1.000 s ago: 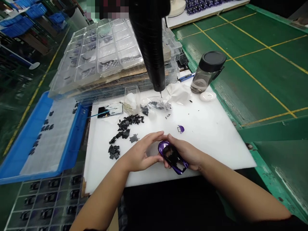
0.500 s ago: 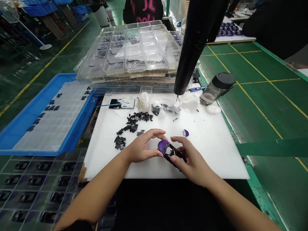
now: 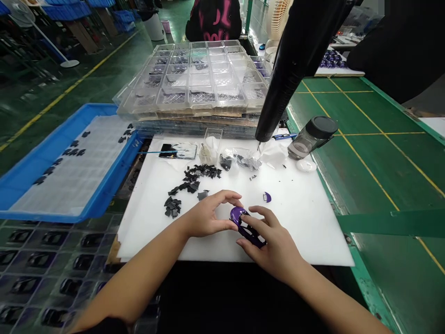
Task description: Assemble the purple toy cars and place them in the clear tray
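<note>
A purple toy car body (image 3: 238,214) with dark window openings is tilted just above the white work board. My left hand (image 3: 210,214) pinches its rounded purple end between thumb and fingers. Over the other end, my right hand (image 3: 274,234) has its index finger laid across the openings and its thumb by the near side. Part of the shell is hidden under those fingers. Beyond my right hand lies a small purple curved piece (image 3: 267,197). A grey flat part (image 3: 202,195) sits just past my left hand, near a heap of small black parts (image 3: 201,171).
A black electric screwdriver (image 3: 281,88) hangs above the board. Stacked clear compartment trays (image 3: 194,99) stand behind. At left is a blue tray (image 3: 100,204) with black pieces on white paper; at right, a lidded jar (image 3: 311,137). A bag of parts (image 3: 239,160) lies at the back.
My right index finger has moved onto the top of the car body, and the right thumb has shifted from its top to the near side. The left grip looks the same; the view has shifted slightly.
</note>
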`<move>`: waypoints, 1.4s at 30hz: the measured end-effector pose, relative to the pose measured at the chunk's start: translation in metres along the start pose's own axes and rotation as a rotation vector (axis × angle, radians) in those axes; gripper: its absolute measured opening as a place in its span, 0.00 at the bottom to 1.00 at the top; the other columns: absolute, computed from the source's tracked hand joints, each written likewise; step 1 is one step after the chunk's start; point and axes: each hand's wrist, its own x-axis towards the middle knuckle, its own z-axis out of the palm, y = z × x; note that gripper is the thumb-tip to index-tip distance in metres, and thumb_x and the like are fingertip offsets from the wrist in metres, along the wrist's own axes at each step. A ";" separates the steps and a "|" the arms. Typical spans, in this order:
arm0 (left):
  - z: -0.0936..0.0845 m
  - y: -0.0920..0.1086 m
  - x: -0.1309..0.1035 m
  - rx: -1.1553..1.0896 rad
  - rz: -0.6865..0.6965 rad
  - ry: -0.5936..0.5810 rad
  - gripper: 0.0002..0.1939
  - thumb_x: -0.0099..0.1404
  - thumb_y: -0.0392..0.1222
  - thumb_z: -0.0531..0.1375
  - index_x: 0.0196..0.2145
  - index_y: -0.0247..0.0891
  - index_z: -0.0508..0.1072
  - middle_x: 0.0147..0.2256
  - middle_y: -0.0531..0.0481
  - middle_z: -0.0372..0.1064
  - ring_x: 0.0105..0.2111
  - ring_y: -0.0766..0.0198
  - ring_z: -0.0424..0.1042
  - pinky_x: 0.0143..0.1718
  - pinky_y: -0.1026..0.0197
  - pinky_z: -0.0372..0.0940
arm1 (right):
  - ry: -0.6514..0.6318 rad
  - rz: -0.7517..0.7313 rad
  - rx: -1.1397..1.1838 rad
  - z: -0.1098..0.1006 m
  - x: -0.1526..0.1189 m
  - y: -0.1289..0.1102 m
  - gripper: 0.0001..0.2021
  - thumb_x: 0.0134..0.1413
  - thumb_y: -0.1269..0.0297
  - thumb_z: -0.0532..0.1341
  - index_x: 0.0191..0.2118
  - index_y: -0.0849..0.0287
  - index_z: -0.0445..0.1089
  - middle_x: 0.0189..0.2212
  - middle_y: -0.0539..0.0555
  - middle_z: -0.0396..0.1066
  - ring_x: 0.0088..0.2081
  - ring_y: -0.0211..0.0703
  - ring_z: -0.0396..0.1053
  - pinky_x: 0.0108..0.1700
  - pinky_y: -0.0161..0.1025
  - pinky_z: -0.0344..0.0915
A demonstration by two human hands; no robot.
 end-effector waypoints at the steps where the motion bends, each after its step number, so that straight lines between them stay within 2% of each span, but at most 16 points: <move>1: 0.000 0.000 0.000 0.006 -0.006 0.000 0.29 0.64 0.47 0.69 0.58 0.39 0.63 0.49 0.39 0.69 0.50 0.49 0.68 0.56 0.48 0.60 | -0.004 0.001 -0.003 0.001 0.000 0.001 0.20 0.60 0.53 0.61 0.56 0.50 0.66 0.58 0.63 0.58 0.39 0.45 0.73 0.38 0.46 0.73; 9: 0.000 0.007 0.004 -0.021 -0.099 -0.023 0.30 0.63 0.43 0.69 0.58 0.42 0.63 0.48 0.41 0.69 0.50 0.50 0.68 0.55 0.49 0.63 | 0.006 -0.052 0.107 0.004 0.002 0.002 0.21 0.61 0.59 0.61 0.58 0.50 0.63 0.53 0.59 0.68 0.51 0.51 0.70 0.51 0.47 0.69; 14: 0.007 0.024 0.012 0.000 -0.218 -0.077 0.27 0.63 0.41 0.67 0.56 0.43 0.62 0.46 0.44 0.70 0.49 0.51 0.69 0.46 0.53 0.69 | 0.020 0.070 0.271 -0.002 0.000 0.002 0.18 0.57 0.59 0.64 0.53 0.52 0.68 0.49 0.58 0.71 0.48 0.51 0.70 0.49 0.48 0.67; 17: 0.005 0.041 0.022 0.157 -0.255 -0.155 0.22 0.64 0.44 0.66 0.53 0.42 0.64 0.43 0.45 0.72 0.44 0.52 0.72 0.40 0.56 0.71 | -0.016 0.230 0.605 -0.003 -0.005 0.005 0.16 0.55 0.57 0.65 0.49 0.55 0.69 0.44 0.57 0.73 0.39 0.48 0.73 0.43 0.45 0.69; 18: 0.002 0.049 0.028 0.238 -0.235 -0.145 0.20 0.65 0.46 0.66 0.51 0.42 0.66 0.42 0.45 0.72 0.41 0.53 0.73 0.38 0.56 0.71 | -0.039 0.308 0.801 -0.002 -0.007 0.007 0.17 0.54 0.56 0.65 0.48 0.55 0.68 0.42 0.57 0.74 0.34 0.44 0.73 0.38 0.43 0.69; 20: -0.008 0.066 0.050 0.396 -0.125 0.017 0.18 0.68 0.53 0.63 0.49 0.41 0.69 0.41 0.45 0.72 0.38 0.53 0.73 0.35 0.56 0.70 | -0.066 0.453 1.225 0.000 -0.010 0.010 0.19 0.55 0.54 0.64 0.48 0.57 0.65 0.39 0.57 0.74 0.26 0.38 0.70 0.28 0.36 0.67; 22: -0.019 0.082 0.082 0.485 0.028 0.382 0.22 0.69 0.60 0.60 0.49 0.39 0.68 0.41 0.43 0.70 0.37 0.54 0.72 0.35 0.56 0.70 | -0.018 0.548 1.541 0.001 -0.014 0.011 0.19 0.56 0.54 0.63 0.49 0.58 0.62 0.38 0.59 0.75 0.23 0.35 0.70 0.24 0.31 0.65; 24: -0.027 0.093 0.121 0.483 0.201 0.621 0.32 0.68 0.65 0.60 0.56 0.36 0.63 0.50 0.38 0.64 0.48 0.50 0.69 0.42 0.52 0.70 | 0.070 0.642 1.723 -0.001 -0.016 0.011 0.17 0.58 0.55 0.62 0.48 0.59 0.61 0.37 0.60 0.76 0.23 0.35 0.70 0.24 0.29 0.66; 26: -0.031 0.099 0.158 0.301 0.355 0.520 0.37 0.66 0.71 0.56 0.58 0.38 0.62 0.55 0.37 0.60 0.54 0.47 0.64 0.48 0.49 0.68 | 0.144 0.762 1.851 -0.003 -0.017 0.008 0.15 0.60 0.57 0.61 0.48 0.60 0.62 0.36 0.60 0.76 0.23 0.35 0.70 0.24 0.29 0.68; 27: -0.031 0.100 0.173 0.153 0.409 0.470 0.36 0.67 0.73 0.51 0.55 0.39 0.65 0.53 0.38 0.63 0.53 0.47 0.66 0.48 0.48 0.69 | 0.170 0.818 1.900 -0.004 -0.018 0.007 0.14 0.61 0.58 0.60 0.47 0.60 0.63 0.36 0.60 0.76 0.23 0.35 0.70 0.24 0.29 0.69; 29: -0.028 0.101 0.189 -0.057 0.451 0.386 0.31 0.70 0.70 0.50 0.50 0.39 0.68 0.47 0.40 0.67 0.48 0.48 0.70 0.46 0.48 0.70 | 0.213 0.894 1.969 -0.005 -0.018 0.004 0.13 0.61 0.59 0.60 0.47 0.60 0.64 0.37 0.60 0.76 0.23 0.36 0.71 0.24 0.29 0.70; 31: -0.024 0.102 0.188 -0.121 0.478 0.358 0.24 0.71 0.64 0.56 0.48 0.40 0.70 0.42 0.42 0.69 0.41 0.50 0.73 0.40 0.51 0.73 | 0.253 0.931 2.014 -0.004 -0.017 0.001 0.13 0.60 0.59 0.61 0.47 0.59 0.64 0.37 0.59 0.76 0.23 0.36 0.71 0.24 0.29 0.70; 33: -0.021 0.106 0.174 -0.109 0.490 0.340 0.21 0.68 0.59 0.63 0.48 0.40 0.71 0.38 0.44 0.69 0.36 0.53 0.73 0.35 0.54 0.73 | 0.282 0.947 2.049 -0.002 -0.016 -0.001 0.12 0.59 0.59 0.62 0.46 0.57 0.64 0.38 0.59 0.75 0.23 0.36 0.71 0.24 0.30 0.71; 38: -0.004 0.118 0.125 -0.206 0.280 0.163 0.29 0.59 0.57 0.71 0.50 0.37 0.72 0.33 0.47 0.65 0.31 0.57 0.70 0.33 0.57 0.71 | 0.313 0.960 2.102 0.004 -0.010 -0.005 0.11 0.59 0.60 0.62 0.45 0.57 0.64 0.37 0.59 0.74 0.23 0.36 0.71 0.24 0.30 0.71; 40: 0.009 0.119 0.115 -0.272 0.239 0.167 0.26 0.60 0.56 0.70 0.48 0.38 0.71 0.35 0.46 0.67 0.32 0.56 0.72 0.33 0.57 0.72 | 0.338 0.973 2.098 0.006 -0.007 -0.007 0.11 0.60 0.60 0.61 0.46 0.58 0.65 0.37 0.59 0.74 0.23 0.36 0.71 0.24 0.30 0.71; 42: 0.021 0.115 0.111 -0.318 0.277 0.251 0.25 0.62 0.59 0.68 0.47 0.40 0.69 0.33 0.47 0.68 0.29 0.57 0.72 0.30 0.58 0.71 | 0.363 0.982 2.085 0.007 -0.004 -0.009 0.11 0.60 0.61 0.61 0.46 0.58 0.65 0.37 0.59 0.75 0.23 0.36 0.71 0.24 0.29 0.71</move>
